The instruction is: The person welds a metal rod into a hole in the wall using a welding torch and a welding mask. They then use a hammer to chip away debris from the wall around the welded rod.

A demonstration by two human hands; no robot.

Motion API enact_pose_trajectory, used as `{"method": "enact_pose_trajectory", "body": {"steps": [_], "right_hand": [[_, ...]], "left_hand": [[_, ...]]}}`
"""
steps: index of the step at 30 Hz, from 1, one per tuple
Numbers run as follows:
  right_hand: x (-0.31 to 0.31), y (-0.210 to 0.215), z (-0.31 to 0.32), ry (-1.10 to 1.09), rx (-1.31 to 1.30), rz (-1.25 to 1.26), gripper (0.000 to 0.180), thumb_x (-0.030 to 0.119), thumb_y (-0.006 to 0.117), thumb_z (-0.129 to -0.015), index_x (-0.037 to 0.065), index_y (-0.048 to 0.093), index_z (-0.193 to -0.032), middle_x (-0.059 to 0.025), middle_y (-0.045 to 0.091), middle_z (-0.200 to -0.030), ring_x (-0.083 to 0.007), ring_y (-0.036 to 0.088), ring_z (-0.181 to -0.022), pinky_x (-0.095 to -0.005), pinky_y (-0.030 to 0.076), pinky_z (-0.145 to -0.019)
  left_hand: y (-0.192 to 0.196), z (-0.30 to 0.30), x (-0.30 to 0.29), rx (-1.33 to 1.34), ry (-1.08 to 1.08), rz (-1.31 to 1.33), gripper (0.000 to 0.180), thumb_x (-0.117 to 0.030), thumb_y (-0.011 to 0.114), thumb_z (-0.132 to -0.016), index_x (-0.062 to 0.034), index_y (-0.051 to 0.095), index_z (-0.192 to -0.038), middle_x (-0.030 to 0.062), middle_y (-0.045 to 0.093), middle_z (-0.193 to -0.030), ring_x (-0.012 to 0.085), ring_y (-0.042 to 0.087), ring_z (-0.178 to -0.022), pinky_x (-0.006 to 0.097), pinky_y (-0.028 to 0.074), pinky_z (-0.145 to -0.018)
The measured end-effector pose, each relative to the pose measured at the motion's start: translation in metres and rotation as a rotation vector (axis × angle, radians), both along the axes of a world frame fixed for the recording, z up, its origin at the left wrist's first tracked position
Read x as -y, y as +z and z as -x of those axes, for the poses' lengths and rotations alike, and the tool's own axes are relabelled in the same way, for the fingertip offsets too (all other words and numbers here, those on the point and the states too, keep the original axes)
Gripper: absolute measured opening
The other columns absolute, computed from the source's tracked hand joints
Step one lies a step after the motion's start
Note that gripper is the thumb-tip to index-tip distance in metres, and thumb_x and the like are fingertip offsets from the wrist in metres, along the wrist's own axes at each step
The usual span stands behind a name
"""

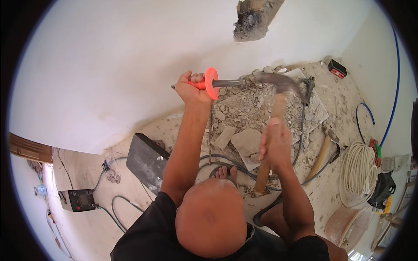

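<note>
My left hand (193,89) is closed around the orange grip of a chisel (225,83), behind its round orange hand guard (211,83). The chisel lies roughly level, close to the white wall; a dark pointed end shows left of my fist, and the metal shaft extends right past the guard. My right hand (277,141) grips the wooden handle of a hammer (279,108). Motion blurs the hammer's head, which is to the right of the shaft's end, with a gap between them. Below both tools lies a heap of broken rubble (244,106).
A broken hole (254,21) opens in the wall. Another wooden-handled hammer (320,156) lies right, near a coil of pale cable (359,167). Dark cables (301,135) cross the floor around my foot (224,172). A dark slab (148,161) and a black device (78,200) are left.
</note>
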State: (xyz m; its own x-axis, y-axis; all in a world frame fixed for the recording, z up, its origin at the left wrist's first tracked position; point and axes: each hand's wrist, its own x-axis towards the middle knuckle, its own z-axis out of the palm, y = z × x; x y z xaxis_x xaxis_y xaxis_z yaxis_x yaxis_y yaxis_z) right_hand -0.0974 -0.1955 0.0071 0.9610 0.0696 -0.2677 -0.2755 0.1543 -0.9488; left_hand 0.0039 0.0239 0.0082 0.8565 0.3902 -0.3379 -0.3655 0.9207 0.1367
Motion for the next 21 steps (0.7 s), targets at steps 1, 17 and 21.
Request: {"method": "enact_pose_trajectory", "body": {"steps": [1,17,21], "right_hand": [[0.004,0.001,-0.004,-0.128,-0.003,-0.123,0.033,0.040,0.038,-0.096,0.008,0.040,-0.086,-0.0009,0.044,-0.058,-0.0086,0.041,-0.038,-0.0243,0.036,-0.032],[-0.003,-0.007,0.009,-0.045,-0.086,-0.059,0.033,0.038,0.042,-0.095,0.006,0.040,-0.087,-0.0030,0.045,-0.058,-0.0098,0.042,-0.038,-0.0253,0.038,-0.031],[-0.009,-0.003,0.005,-0.004,-0.072,0.045,0.033,0.039,0.042,-0.095,0.008,0.040,-0.084,-0.0012,0.043,-0.057,-0.0096,0.041,-0.038,-0.0249,0.037,-0.032]], "left_hand": [[0.000,-0.001,-0.005,0.040,-0.003,0.009,0.023,-0.012,0.038,-0.085,-0.0113,0.027,-0.064,0.0002,0.032,-0.056,0.0140,0.035,-0.048,0.031,0.041,-0.050],[0.008,-0.004,0.006,-0.005,0.052,0.029,0.019,-0.009,0.042,-0.083,-0.0087,0.028,-0.071,0.0015,0.031,-0.059,0.0164,0.033,-0.051,0.037,0.043,-0.058],[0.003,-0.009,0.012,-0.017,0.008,-0.013,0.019,-0.008,0.044,-0.083,-0.0084,0.028,-0.072,0.0010,0.031,-0.058,0.0159,0.034,-0.051,0.040,0.044,-0.059]]}}
